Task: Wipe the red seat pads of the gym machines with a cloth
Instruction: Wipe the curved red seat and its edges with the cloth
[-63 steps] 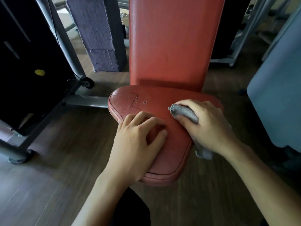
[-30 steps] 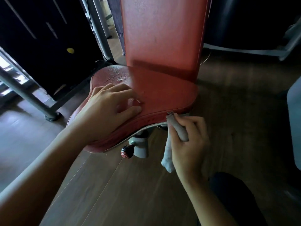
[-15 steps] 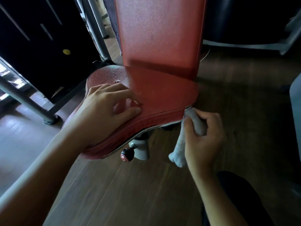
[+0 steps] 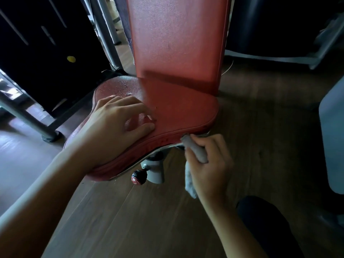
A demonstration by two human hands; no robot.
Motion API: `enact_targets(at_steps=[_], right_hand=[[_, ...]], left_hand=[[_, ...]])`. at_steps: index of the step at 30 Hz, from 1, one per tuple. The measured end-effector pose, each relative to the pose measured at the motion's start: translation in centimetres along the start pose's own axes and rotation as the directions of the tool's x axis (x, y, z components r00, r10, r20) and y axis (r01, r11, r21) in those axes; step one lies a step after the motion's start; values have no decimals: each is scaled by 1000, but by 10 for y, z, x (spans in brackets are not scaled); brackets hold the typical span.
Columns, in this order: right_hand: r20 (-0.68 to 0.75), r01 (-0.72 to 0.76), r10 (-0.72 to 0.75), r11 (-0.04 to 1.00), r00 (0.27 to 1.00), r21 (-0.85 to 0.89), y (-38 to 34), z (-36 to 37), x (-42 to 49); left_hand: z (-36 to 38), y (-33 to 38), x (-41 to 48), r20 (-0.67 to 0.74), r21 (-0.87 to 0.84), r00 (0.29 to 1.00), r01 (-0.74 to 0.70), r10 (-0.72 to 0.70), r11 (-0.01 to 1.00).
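A red seat pad (image 4: 178,108) sits in the middle of the view, with a tall red back pad (image 4: 176,38) rising behind it. Water droplets and a crack mark show on the seat's far left part. My left hand (image 4: 115,127) rests on top of the seat with its fingers curled against the surface, holding nothing. My right hand (image 4: 210,164) grips a grey cloth (image 4: 195,149), whose bunched tip touches the seat's right side edge. The cloth's loose tail hangs below my palm.
Under the seat are a grey post (image 4: 156,170) and a black-and-red adjustment knob (image 4: 138,176). Grey machine frame tubes (image 4: 28,118) and a dark weight stack stand at left. A pale blue object (image 4: 333,138) is at right. Wooden floor (image 4: 149,220) spreads below.
My right hand with the cloth slid off the seat top to its right side edge, then back and forth along that edge. My left hand stays pressed on the seat; the view shifted right.
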State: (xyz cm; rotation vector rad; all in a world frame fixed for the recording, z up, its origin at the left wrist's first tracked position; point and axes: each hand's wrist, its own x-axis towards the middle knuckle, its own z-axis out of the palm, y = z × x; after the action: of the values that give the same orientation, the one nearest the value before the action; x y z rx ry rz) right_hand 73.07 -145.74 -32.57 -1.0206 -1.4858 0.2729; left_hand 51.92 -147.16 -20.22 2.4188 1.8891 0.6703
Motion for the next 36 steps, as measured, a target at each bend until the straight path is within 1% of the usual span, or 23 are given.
enact_targets(at_steps=[3,5,6,9,11,13,15,17,18,21,25,26,30,31,34,35,36], right_hand=[[-125,-111,111,994,986,14,13,-8,17],[-159,-148,153,988,975,38,8,-6,16],[-144,-126,130,991,981,38,3,-4,13],[-19,14,-13,1000,1000,18,-4,1,2],[-2,18,-18,1000,1000,23,-2,-1,3],[-46,-50,52,998,998,47,1,-6,9],[-78,-173,180,981,981,87,4,-14,21],[-68,-288,295,953,953,98,7,-19,35],[-62,-310,316,947,947,86,8,-20,39],[-64,-267,273,960,960,85,-1,-19,38],[-29,-119,122,988,992,96,-3,-19,33],[-38,-111,115,990,993,87,1,-20,38],[-107,-183,192,979,975,91,5,-16,48],[-97,-168,177,981,979,93,2,-16,45],[3,-61,61,995,998,74,-2,-21,34],[14,-53,53,996,999,65,1,-23,36],[-7,-75,75,996,997,58,5,-24,39]], left_hand=[[0,1,0,-19,9,1000,-1,1,1000],[0,2,0,-18,7,1000,-3,3,1000],[0,2,0,-18,4,1000,-1,1,1000],[-1,3,0,-14,2,1000,-5,5,1000],[-2,3,-1,-6,7,1000,-10,10,1000],[-1,3,-1,-7,17,1000,-17,17,1000],[-1,2,-1,0,20,1000,-20,20,1000],[-1,2,-1,8,14,1000,-25,25,1000],[-1,2,-1,11,7,999,-30,30,1000],[-1,1,0,21,-13,999,-35,36,999],[0,1,1,22,-10,999,-37,37,999],[1,1,1,21,-7,999,-39,39,999],[1,-1,2,30,-6,999,-37,37,999],[1,-1,2,32,-4,999,-34,34,999],[1,0,1,22,-19,1000,-21,22,1000],[1,0,1,20,-24,1000,-15,16,1000],[1,1,1,19,-23,1000,-12,13,1000]])
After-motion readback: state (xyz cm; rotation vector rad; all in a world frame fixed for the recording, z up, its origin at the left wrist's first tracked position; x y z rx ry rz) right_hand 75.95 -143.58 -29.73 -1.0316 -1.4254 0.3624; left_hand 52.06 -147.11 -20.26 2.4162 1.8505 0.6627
